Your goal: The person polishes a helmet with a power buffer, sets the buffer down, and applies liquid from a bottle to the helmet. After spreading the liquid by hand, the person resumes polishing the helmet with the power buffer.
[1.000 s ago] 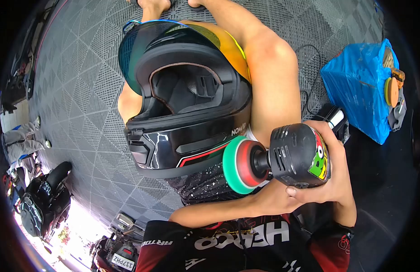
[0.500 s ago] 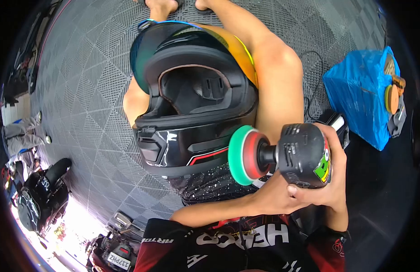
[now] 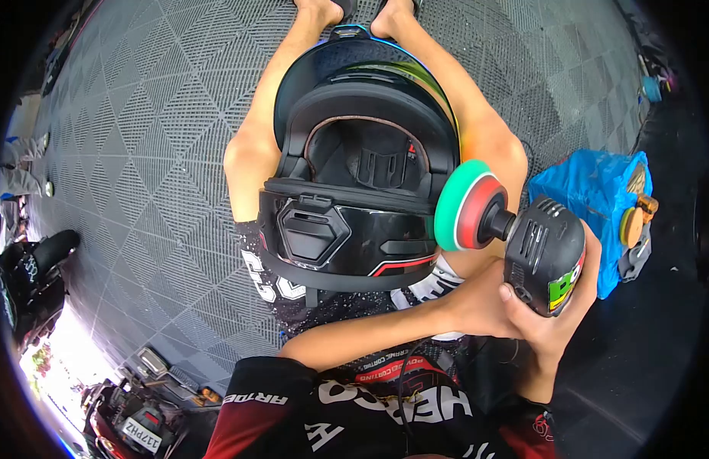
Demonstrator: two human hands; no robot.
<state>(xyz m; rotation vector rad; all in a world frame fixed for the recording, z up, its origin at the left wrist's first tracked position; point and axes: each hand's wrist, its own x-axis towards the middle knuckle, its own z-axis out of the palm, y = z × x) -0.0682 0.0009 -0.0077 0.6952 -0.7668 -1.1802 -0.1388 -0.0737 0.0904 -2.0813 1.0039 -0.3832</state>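
A black motorcycle helmet (image 3: 339, 237) with red and white trim rests between my thighs. Its tinted visor (image 3: 316, 73) is raised, so the dark padded inside shows. My right hand (image 3: 549, 325) is wrapped round the head of a black polisher (image 3: 542, 237), thumb on the near side. From the left, my left forearm crosses my lap, and my left hand (image 3: 488, 302) grips the polisher from beneath, its fingers largely hidden behind the body. The polisher's green foam pad (image 3: 457, 203) is tilted against or very close to the helmet's right side; contact cannot be made out.
A blue plastic bag (image 3: 591, 180) stands to the right, with an orange round pad (image 3: 631, 227) at its side. Motorcycles (image 3: 125, 421) are at the lower left. Another person's legs (image 3: 25, 164) show at the left edge. Grey grid tiles (image 3: 171, 153) cover the floor.
The view has turned. The helmet now shows more of its chin front, and the polisher with both hands has shifted up along the helmet's right side. Both hands keep their grip.
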